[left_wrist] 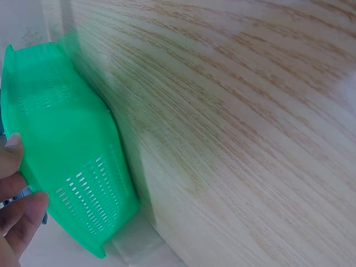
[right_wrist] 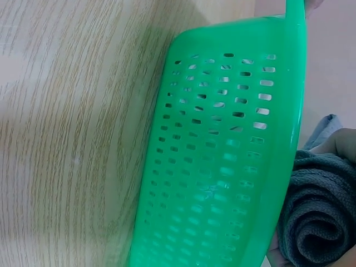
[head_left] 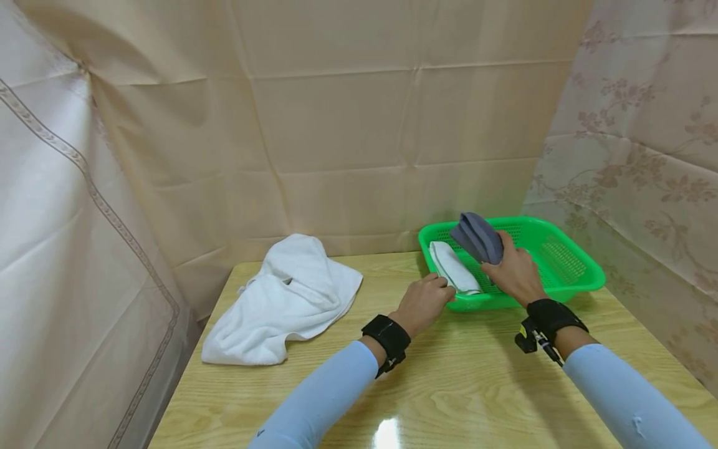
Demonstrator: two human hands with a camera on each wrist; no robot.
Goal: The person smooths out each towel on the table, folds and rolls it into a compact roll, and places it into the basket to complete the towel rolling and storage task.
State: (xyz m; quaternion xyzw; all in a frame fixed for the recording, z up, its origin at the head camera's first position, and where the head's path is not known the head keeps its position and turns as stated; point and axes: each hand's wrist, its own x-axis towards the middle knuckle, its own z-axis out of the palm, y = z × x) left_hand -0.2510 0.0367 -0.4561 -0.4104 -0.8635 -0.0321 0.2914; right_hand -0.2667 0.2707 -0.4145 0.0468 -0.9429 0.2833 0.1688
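Note:
A rolled grey towel (head_left: 477, 238) is gripped by my right hand (head_left: 515, 272), tilted over the green plastic basket (head_left: 578, 288). In the right wrist view the spiral end of the grey towel (right_wrist: 317, 233) shows beside the basket's rim. My left hand (head_left: 424, 304) pinches the basket's rim at the near left corner. In the left wrist view its thumb and fingers (left_wrist: 34, 207) lie at the basket's edge (left_wrist: 67, 139). Inside the basket, along its left side, lies a rolled white towel (head_left: 453, 268).
A crumpled white towel (head_left: 291, 299) lies spread on the left part of the wooden table (head_left: 449, 386). Beige cloth (head_left: 336, 125) hangs behind the table, white cloth (head_left: 67, 249) on the left and flowered cloth (head_left: 645, 156) on the right.

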